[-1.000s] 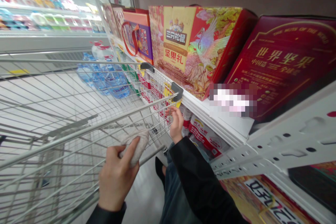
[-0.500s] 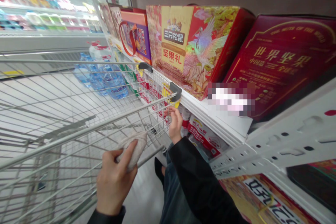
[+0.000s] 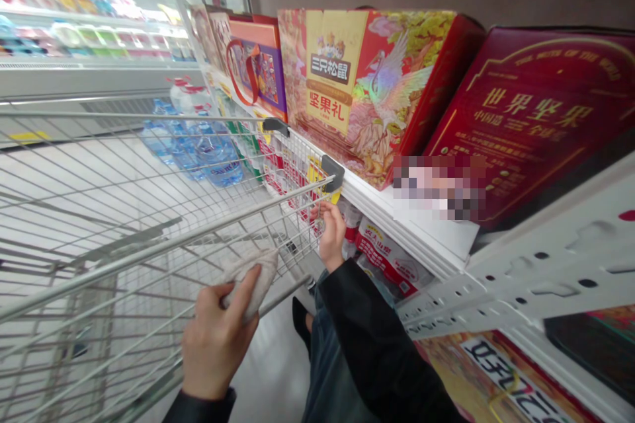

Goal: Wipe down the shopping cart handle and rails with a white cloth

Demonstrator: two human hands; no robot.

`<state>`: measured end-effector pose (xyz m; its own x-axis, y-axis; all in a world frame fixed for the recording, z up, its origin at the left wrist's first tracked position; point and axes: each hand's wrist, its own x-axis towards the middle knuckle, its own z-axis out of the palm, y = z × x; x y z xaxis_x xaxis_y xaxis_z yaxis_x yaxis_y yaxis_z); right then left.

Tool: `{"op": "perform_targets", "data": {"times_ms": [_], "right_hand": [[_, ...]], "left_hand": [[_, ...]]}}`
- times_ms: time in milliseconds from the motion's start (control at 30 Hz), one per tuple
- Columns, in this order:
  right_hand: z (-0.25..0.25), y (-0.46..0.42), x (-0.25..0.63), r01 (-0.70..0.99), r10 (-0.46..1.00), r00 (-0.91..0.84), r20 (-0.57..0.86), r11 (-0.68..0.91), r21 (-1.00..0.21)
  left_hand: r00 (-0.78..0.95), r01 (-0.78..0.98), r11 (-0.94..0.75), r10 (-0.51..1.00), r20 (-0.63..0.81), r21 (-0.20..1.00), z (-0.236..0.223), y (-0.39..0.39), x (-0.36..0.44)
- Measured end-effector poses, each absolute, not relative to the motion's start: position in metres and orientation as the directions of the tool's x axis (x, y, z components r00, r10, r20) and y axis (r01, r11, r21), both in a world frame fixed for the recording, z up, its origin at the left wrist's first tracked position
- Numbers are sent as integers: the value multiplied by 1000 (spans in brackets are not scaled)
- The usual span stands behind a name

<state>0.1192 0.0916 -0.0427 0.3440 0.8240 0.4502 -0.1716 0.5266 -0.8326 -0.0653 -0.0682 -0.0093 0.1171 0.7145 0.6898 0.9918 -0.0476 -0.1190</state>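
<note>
My right hand [image 3: 332,236] is curled around the wire side of a metal shopping cart [image 3: 198,241], near a grey plastic end cap [image 3: 332,173]. My left hand [image 3: 218,344] grips a pale knitted cloth [image 3: 251,284] low over the cart's top rail. The cloth's far end is bunched, and my fingers partly hide it. Black sleeves cover both forearms, and dark jeans show between them.
A red and gold boxed nut gift set [image 3: 367,96] and a dark red box [image 3: 526,119] stand on a white shelf [image 3: 397,218] right beside the cart. Bottled water [image 3: 198,145] and a refrigerated display case [image 3: 89,33] lie beyond it.
My left hand and the cloth sit slightly lower and further left than a second ago. My right hand stays on the cart.
</note>
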Motion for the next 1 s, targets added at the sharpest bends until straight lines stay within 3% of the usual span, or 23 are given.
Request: {"op": "perform_targets", "data": {"times_ms": [233,533,633,800,1000], "right_hand": [[-39,90,119,-177,829,341,443,519,-836],[-41,91,119,-190,832,338,440,518,-834],[-40,90,119,-197,835,333,437,515,-834],[-40,90,118,-199,836,337,432,512,-836],[-45,93,119,-182,829,340,443,520,-834]], "left_hand": [[29,996,-84,622,783,30,13,-76,-79],[113,994,-82,713,692,-78,-5,-69,-70],[114,993,-80,703,702,-81,4,-72,-67],[-10,1000,-1,604,797,14,31,-80,-71],[91,996,-77,707,701,-51,0,-73,-72]]}}
